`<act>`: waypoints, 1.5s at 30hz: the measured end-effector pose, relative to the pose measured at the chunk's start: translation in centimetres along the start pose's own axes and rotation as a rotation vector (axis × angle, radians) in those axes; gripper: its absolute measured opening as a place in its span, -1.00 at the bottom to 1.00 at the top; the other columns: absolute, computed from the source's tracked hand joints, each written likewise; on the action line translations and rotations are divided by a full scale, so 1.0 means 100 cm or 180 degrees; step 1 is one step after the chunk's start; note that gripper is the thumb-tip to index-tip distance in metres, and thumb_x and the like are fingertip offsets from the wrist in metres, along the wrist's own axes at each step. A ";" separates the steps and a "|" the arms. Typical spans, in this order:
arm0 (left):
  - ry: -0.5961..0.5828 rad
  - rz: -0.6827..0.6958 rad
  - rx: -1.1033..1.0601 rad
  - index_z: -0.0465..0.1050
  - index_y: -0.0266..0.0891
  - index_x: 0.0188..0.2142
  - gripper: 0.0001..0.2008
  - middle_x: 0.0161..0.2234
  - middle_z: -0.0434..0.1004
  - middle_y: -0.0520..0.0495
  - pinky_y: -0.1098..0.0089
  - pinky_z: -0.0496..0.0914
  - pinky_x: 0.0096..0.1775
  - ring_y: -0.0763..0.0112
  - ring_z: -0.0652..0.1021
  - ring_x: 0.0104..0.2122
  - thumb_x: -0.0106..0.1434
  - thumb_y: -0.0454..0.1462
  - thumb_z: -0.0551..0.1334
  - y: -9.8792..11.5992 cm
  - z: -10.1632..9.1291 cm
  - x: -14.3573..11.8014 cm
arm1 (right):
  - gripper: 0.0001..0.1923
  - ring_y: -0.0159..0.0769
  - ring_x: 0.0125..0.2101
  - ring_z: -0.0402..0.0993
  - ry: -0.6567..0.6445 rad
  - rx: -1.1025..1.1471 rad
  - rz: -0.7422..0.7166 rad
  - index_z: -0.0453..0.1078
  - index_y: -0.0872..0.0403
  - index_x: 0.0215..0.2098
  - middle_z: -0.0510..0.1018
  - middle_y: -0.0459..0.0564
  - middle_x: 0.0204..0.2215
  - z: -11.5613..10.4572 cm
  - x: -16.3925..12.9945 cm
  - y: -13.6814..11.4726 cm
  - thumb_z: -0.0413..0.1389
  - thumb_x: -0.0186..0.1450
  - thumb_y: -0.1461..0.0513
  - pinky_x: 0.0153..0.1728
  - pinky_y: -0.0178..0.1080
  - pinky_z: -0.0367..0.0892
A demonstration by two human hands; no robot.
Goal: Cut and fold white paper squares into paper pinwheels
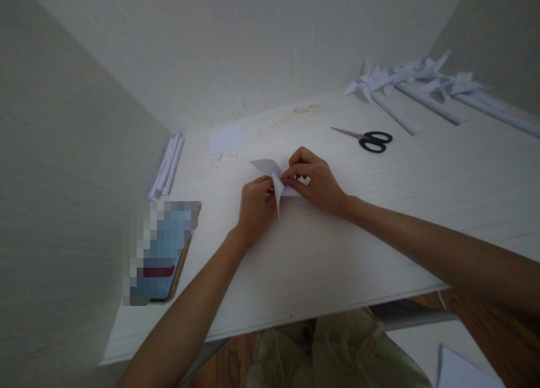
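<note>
Between my hands, over the middle of the white table, is a folded white paper pinwheel (277, 186) with curved, pointed blades. My left hand (256, 205) grips it from the left, and its fingertips are partly hidden behind a blade. With thumb and forefinger pinched near the centre, my right hand (314, 180) holds the pinwheel from the right. Black-handled scissors (367, 139) lie beyond my right hand, blades pointing left. A flat square of white paper (226, 139) rests farther back on the left.
At the back right lie several paper pinwheels (371, 81) on rolled paper sticks (432, 103). Rolled paper tubes (166, 166) sit by the left wall, with a blurred phone (169, 253) nearer me. Small scraps (226, 158) lie by the paper square. Walls enclose the table's back and sides.
</note>
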State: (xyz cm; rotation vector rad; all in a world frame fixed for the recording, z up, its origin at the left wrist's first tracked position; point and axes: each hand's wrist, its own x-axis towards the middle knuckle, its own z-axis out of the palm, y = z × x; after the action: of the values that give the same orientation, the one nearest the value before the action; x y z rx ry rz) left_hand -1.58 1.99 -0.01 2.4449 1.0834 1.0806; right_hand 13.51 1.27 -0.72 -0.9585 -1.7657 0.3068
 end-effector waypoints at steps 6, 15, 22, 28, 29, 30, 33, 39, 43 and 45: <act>-0.0024 0.0024 -0.0048 0.39 -0.29 -0.62 -0.78 -0.57 0.44 0.00 0.53 0.29 -0.52 0.55 0.38 -0.59 -0.03 -0.54 0.06 -0.001 0.000 0.000 | -0.90 -0.44 -0.48 0.22 -0.0003 0.0007 -0.0006 0.39 0.08 -0.54 0.28 -0.11 -0.49 0.000 0.000 0.000 0.11 0.10 0.36 -0.50 -0.33 0.17; -0.0179 -0.0063 -0.0098 0.46 -0.32 -0.53 -0.78 -0.50 0.47 -0.07 0.47 0.30 -0.44 0.46 0.44 -0.50 0.02 -0.52 0.07 -0.001 0.000 0.000 | -0.91 -0.44 -0.48 0.24 -0.0111 0.0019 0.0048 0.39 0.09 -0.55 0.29 -0.11 -0.49 0.001 0.001 0.001 0.12 0.09 0.36 -0.49 -0.33 0.19; -0.0229 -0.0106 -0.0186 0.45 -0.32 -0.49 -0.79 -0.47 0.48 -0.06 0.49 0.27 -0.44 0.50 0.42 -0.50 0.09 -0.48 0.05 -0.003 0.000 0.000 | -0.93 -0.46 -0.49 0.22 -0.0060 0.0147 0.0138 0.39 0.10 -0.50 0.30 -0.10 -0.47 -0.001 0.001 0.004 0.12 0.09 0.37 -0.51 -0.35 0.19; -0.0374 -0.0058 -0.0386 0.41 -0.32 -0.48 -0.78 -0.48 0.46 -0.03 0.50 0.26 -0.44 0.52 0.40 -0.50 0.17 -0.42 0.01 -0.005 -0.001 0.001 | -0.94 -0.47 -0.50 0.21 -0.0052 0.0311 0.0281 0.40 0.08 -0.51 0.29 -0.10 -0.45 -0.002 0.001 0.010 0.12 0.09 0.34 -0.54 -0.36 0.17; -0.0377 -0.0074 -0.0399 0.40 -0.32 -0.49 -0.78 -0.50 0.45 -0.02 0.51 0.26 -0.45 0.52 0.39 -0.50 0.17 -0.41 0.01 -0.005 -0.001 0.001 | -0.94 -0.47 -0.50 0.21 -0.0054 0.0315 0.0293 0.40 0.08 -0.51 0.29 -0.10 -0.45 -0.002 0.001 0.010 0.12 0.09 0.33 -0.55 -0.36 0.17; -0.0387 -0.0091 -0.0410 0.40 -0.32 -0.49 -0.78 -0.52 0.44 -0.01 0.51 0.25 -0.45 0.52 0.38 -0.51 0.18 -0.41 0.01 -0.004 -0.001 0.001 | -0.94 -0.47 -0.50 0.21 -0.0058 0.0312 0.0305 0.41 0.07 -0.51 0.29 -0.10 -0.45 -0.002 0.001 0.010 0.12 0.09 0.34 -0.55 -0.36 0.17; -0.0431 -0.0156 -0.0422 0.39 -0.32 -0.50 -0.77 -0.53 0.42 -0.02 0.50 0.26 -0.45 0.51 0.38 -0.51 0.18 -0.39 0.01 -0.003 -0.001 0.001 | -0.94 -0.47 -0.50 0.21 -0.0083 0.0290 0.0355 0.41 0.07 -0.52 0.29 -0.10 -0.45 -0.003 0.002 0.009 0.13 0.07 0.34 -0.55 -0.35 0.17; -0.0497 -0.0493 -0.0725 0.41 -0.33 -0.51 -0.77 -0.56 0.43 -0.01 0.48 0.29 -0.44 0.50 0.41 -0.52 0.16 -0.38 0.02 -0.006 0.000 0.002 | -0.96 -0.47 -0.52 0.19 -0.0073 0.0316 0.0407 0.41 0.07 -0.54 0.29 -0.11 -0.46 -0.001 0.003 0.010 0.15 0.06 0.31 -0.55 -0.35 0.18; -0.0488 -0.0881 -0.1354 0.45 -0.31 -0.47 -0.78 -0.60 0.46 0.02 0.52 0.30 -0.50 0.51 0.44 -0.56 0.16 -0.34 0.04 -0.008 0.002 0.004 | -0.93 -0.47 -0.51 0.21 0.0055 0.0458 0.0487 0.41 0.06 -0.49 0.28 -0.11 -0.45 -0.001 0.003 0.012 0.15 0.08 0.21 -0.54 -0.34 0.20; -0.0427 -0.1022 -0.1508 0.45 -0.31 -0.47 -0.79 -0.59 0.47 0.01 0.53 0.32 -0.51 0.52 0.45 -0.56 0.15 -0.34 0.05 -0.008 0.003 0.005 | -0.88 -0.42 -0.43 0.27 0.0129 0.0533 0.0433 0.41 0.04 -0.41 0.30 -0.09 -0.41 -0.004 0.002 0.010 0.12 0.12 0.16 -0.47 -0.31 0.23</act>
State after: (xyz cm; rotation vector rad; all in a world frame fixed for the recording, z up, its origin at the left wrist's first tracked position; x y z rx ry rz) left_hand -1.58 2.91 -0.32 1.8705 0.9963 0.9267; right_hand 14.26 2.00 -1.03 -0.9588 -1.6137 0.5106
